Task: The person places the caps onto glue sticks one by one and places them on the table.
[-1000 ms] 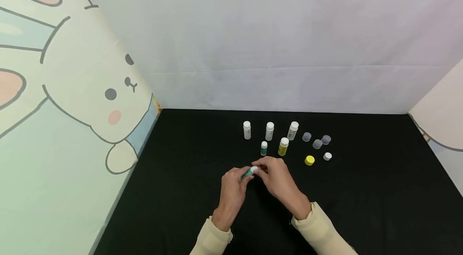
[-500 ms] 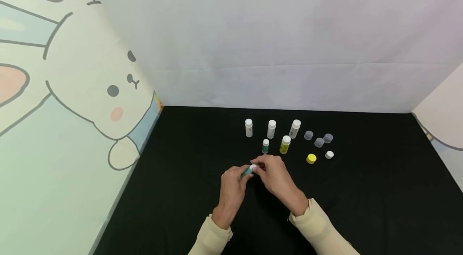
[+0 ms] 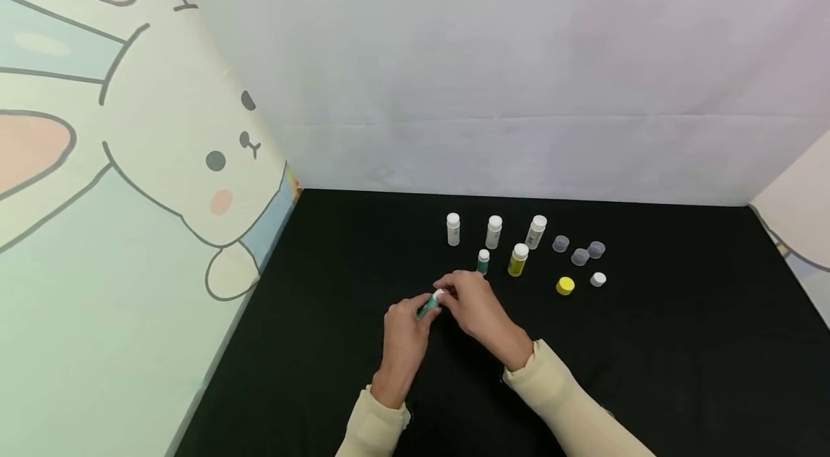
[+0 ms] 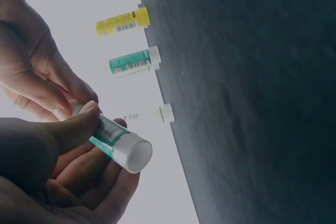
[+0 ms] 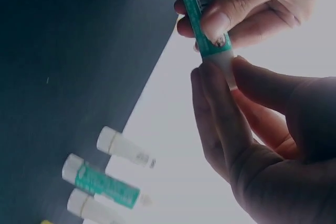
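Observation:
In the head view, a small bottle with a green label (image 3: 429, 305) is held tilted between the two hands, in front of the standing bottles. My left hand (image 3: 403, 342) grips its body; in the left wrist view the thumb lies across the label, and the clear base end (image 4: 137, 153) points toward the camera. My right hand (image 3: 478, 313) pinches the white cap (image 5: 220, 62) between thumb and fingers, which partly cover it. The cap sits against the bottle's green body. Closest to the right hand stands another green-labelled bottle (image 3: 483, 262) with a white cap.
Three white bottles (image 3: 493, 232) stand in a back row on the black tablecloth (image 3: 350, 248), with a yellow-labelled bottle (image 3: 518, 261) before them. To their right lie three translucent caps (image 3: 560, 244), a yellow cap (image 3: 565, 286) and a white cap (image 3: 598, 280). A pale curtain (image 3: 454, 82) hangs behind.
Both hands have drifted left, away from the standing bottles, with the small green-labelled bottle still between them. The head view has shifted slightly; the bottles and caps on the table keep their arrangement.

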Tool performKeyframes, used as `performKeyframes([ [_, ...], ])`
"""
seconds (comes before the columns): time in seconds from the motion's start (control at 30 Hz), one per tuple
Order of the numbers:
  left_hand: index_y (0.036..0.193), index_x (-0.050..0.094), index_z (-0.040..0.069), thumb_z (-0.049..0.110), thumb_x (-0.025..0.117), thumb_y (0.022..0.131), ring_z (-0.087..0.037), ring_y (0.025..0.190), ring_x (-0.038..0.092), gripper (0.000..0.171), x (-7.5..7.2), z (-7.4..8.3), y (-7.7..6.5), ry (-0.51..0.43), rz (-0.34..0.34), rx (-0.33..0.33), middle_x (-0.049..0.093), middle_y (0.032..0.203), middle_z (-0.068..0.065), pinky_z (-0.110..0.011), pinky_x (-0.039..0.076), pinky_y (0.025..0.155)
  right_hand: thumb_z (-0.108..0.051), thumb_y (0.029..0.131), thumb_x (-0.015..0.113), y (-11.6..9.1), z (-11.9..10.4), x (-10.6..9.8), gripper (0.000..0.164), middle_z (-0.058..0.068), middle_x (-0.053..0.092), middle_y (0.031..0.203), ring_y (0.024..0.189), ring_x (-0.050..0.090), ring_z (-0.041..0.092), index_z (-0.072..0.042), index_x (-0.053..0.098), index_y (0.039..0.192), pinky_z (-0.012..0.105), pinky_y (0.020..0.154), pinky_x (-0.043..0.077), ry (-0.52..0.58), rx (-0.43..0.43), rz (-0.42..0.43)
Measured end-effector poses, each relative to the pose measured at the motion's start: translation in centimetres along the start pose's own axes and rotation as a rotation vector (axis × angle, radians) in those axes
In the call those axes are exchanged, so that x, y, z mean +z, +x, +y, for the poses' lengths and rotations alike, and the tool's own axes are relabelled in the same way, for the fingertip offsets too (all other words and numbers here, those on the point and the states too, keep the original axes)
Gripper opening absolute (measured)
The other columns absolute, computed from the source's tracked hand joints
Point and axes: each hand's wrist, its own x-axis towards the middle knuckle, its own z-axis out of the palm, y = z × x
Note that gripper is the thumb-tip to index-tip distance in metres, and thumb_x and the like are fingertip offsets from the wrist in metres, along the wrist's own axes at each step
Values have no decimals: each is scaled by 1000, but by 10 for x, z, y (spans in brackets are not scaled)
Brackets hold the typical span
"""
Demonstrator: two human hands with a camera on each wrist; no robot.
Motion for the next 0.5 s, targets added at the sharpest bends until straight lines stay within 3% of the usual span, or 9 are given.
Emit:
performKeyframes([
  [0.33, 97, 72, 13, 17, 73, 81, -7, 71, 63, 17, -8, -12, 0, 7, 37, -83, 70, 88, 2, -27, 51, 62, -4, 88, 62, 18, -11, 14, 17, 6, 66, 100, 83, 61, 12, -3, 69, 104, 25, 67, 50, -14, -18, -91],
  [0.5, 95, 72, 11, 15, 73, 81, -9, 67, 63, 14, -10, -19, 2, 8, 69, -102, 69, 82, 0, -31, 52, 60, -4, 89, 61, 28, -13, 20, 18, 7, 65, 102, 83, 61, 12, -3, 68, 105, 21, 65, 49, -20, -32, -139],
])
